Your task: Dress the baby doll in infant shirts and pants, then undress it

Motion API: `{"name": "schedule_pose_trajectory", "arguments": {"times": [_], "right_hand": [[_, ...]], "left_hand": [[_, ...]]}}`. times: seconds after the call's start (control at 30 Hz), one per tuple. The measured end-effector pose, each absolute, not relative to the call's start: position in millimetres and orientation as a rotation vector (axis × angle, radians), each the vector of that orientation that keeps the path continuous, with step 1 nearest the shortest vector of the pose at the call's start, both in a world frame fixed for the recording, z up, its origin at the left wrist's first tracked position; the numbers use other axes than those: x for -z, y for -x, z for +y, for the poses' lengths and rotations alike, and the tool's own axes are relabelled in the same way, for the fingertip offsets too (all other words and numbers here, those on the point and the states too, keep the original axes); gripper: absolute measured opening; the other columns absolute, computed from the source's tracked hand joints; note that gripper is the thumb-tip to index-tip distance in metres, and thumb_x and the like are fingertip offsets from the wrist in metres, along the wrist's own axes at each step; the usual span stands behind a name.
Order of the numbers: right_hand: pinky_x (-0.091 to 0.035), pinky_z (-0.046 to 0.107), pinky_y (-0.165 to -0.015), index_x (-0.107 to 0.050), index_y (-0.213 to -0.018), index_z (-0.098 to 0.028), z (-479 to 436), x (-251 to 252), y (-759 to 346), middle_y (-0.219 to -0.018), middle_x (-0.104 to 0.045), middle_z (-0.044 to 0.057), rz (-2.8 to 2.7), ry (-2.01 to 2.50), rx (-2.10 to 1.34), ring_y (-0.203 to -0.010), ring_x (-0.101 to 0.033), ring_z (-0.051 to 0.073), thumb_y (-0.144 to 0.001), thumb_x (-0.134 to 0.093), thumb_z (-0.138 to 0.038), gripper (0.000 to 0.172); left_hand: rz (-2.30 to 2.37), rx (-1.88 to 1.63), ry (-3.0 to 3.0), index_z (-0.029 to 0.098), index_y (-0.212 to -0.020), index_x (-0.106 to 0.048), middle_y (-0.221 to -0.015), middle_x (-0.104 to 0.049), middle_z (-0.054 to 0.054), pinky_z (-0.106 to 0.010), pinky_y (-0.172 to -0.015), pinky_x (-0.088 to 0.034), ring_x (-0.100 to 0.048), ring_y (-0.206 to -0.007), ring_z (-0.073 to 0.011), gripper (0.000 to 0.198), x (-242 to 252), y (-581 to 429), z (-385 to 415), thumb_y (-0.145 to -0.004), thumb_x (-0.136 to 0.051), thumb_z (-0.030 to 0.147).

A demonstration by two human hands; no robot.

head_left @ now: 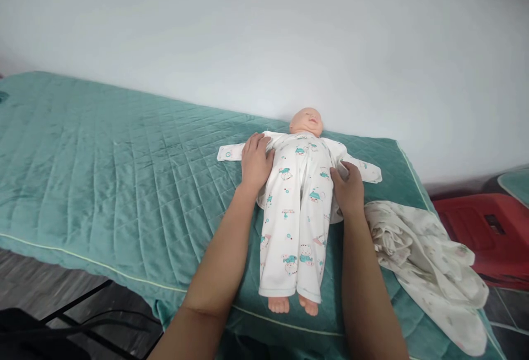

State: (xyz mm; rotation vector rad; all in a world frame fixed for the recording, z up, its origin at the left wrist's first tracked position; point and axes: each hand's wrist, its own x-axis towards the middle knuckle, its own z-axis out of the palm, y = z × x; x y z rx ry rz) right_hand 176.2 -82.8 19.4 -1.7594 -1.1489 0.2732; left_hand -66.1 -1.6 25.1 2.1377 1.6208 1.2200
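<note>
A baby doll [308,123] lies on its back, its head towards the wall and its bare feet towards me. White printed baby trousers [295,205] cover its legs and reach up to the chest. Beneath them is a white long-sleeved baby shirt [366,168], with both sleeves spread outwards. My left hand [257,162] rests on the shirt by the doll's shoulder, fingers stretched out and thumb apart. On the other side, my right hand [349,186] has its fingers curled at the shirt's side, fabric between thumb and forefinger, beside the trousers.
A green quilted cover [124,183] spreads over the bed, which stands against a white wall [206,35]. To the right lies a crumpled white printed cloth [425,261], hanging over the edge. A red plastic chair [479,233] stands beyond it. Black metal bars [70,310] show at lower left.
</note>
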Motion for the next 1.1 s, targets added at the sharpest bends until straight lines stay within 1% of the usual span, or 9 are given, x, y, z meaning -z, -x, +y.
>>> {"name": "schedule_pose_trajectory", "arguments": {"times": [0.13, 0.2, 0.43, 0.57, 0.67, 0.73, 0.83, 1.0, 1.1], "right_hand": [[-0.043, 0.047, -0.1, -0.061, -0.116, -0.017, -76, -14, -179, -0.119, -0.067, 0.015, -1.17, 1.789, -0.27, -0.109, -0.059, 0.028, -0.077, -0.06, -0.038, 0.045], [-0.044, 0.045, -0.097, -0.061, -0.114, -0.017, -73, -11, -180, -0.116, -0.067, 0.014, -1.192, 1.783, -0.267, -0.106, -0.059, 0.028, -0.075, -0.059, -0.034, 0.043], [-0.043, 0.044, -0.092, -0.057, -0.101, -0.018, -68, -10, -175, -0.1, -0.064, 0.011, -1.139, 1.87, -0.162, -0.095, -0.055, 0.027, -0.071, -0.054, -0.029, 0.032], [-0.043, 0.043, -0.093, -0.056, -0.1, -0.019, -67, -10, -179, -0.102, -0.061, 0.01, -1.14, 1.926, -0.083, -0.098, -0.055, 0.027, -0.071, -0.052, -0.024, 0.03], [-0.043, 0.042, -0.097, -0.057, -0.1, -0.018, -66, -9, -190, -0.105, -0.061, 0.011, -1.064, 1.974, 0.029, -0.103, -0.055, 0.027, -0.072, -0.05, -0.02, 0.028], [-0.043, 0.043, -0.098, -0.057, -0.102, -0.018, -66, -8, -195, -0.108, -0.06, 0.012, -0.997, 2.0, 0.094, -0.105, -0.056, 0.027, -0.073, -0.05, -0.018, 0.03], [-0.044, 0.045, -0.099, -0.058, -0.108, -0.017, -69, -9, -194, -0.116, -0.059, 0.015, -1.057, 1.986, 0.172, -0.11, -0.056, 0.029, -0.075, -0.049, -0.017, 0.034], [-0.038, 0.052, -0.106, -0.056, -0.128, -0.016, -63, -23, -177, -0.138, -0.053, 0.019, -1.41, 1.943, 0.369, -0.129, -0.046, 0.034, -0.082, -0.053, -0.023, 0.047], [-0.039, 0.053, -0.104, -0.056, -0.135, -0.018, -47, -36, -171, -0.135, -0.059, 0.018, -1.606, 2.066, 0.302, -0.124, -0.051, 0.035, -0.092, -0.046, -0.029, 0.045]], "left_hand": [[1.697, -1.166, -2.145, 0.024, -0.125, -0.062, -0.141, -0.059, -0.011, -0.049, -0.121, -0.022, -0.047, -0.136, -0.0286, 0.035, -21, 61, 4, -0.092, -0.054, 0.022], [1.721, -1.156, -2.159, 0.024, -0.124, -0.063, -0.138, -0.062, -0.01, -0.048, -0.121, -0.02, -0.05, -0.132, -0.0286, 0.033, -20, 59, 6, -0.093, -0.053, 0.024], [1.729, -1.203, -2.221, 0.022, -0.117, -0.067, -0.124, -0.068, -0.009, -0.042, -0.109, -0.034, -0.056, -0.119, -0.0285, 0.035, -18, 61, 14, -0.088, -0.048, 0.014], [1.702, -1.09, -2.338, 0.024, -0.121, -0.066, -0.126, -0.067, -0.007, -0.04, -0.102, -0.04, -0.058, -0.117, -0.0272, 0.04, -21, 75, 21, -0.089, -0.044, 0.011], [1.82, -1.072, -2.266, 0.026, -0.122, -0.066, -0.129, -0.066, -0.006, -0.036, -0.097, -0.044, -0.06, -0.117, -0.0247, 0.045, -21, 90, 26, -0.089, -0.041, 0.009], [1.906, -1.09, -2.173, 0.026, -0.121, -0.066, -0.127, -0.066, -0.005, -0.034, -0.095, -0.045, -0.061, -0.116, -0.0236, 0.045, -20, 98, 27, -0.089, -0.04, 0.009], [1.93, -1.065, -2.151, 0.027, -0.119, -0.067, -0.125, -0.067, -0.005, -0.036, -0.097, -0.044, -0.061, -0.117, -0.0238, 0.041, -18, 101, 26, -0.091, -0.042, 0.012], [1.946, -1.02, -2.163, 0.028, -0.124, -0.065, -0.125, -0.068, -0.006, -0.041, -0.105, -0.038, -0.059, -0.117, -0.0255, 0.037, -17, 96, 22, -0.095, -0.042, 0.02], [1.935, -1.023, -2.194, 0.028, -0.126, -0.064, -0.126, -0.067, -0.006, -0.042, -0.107, -0.037, -0.057, -0.117, -0.0264, 0.038, -18, 94, 19, -0.096, -0.042, 0.02]]}}
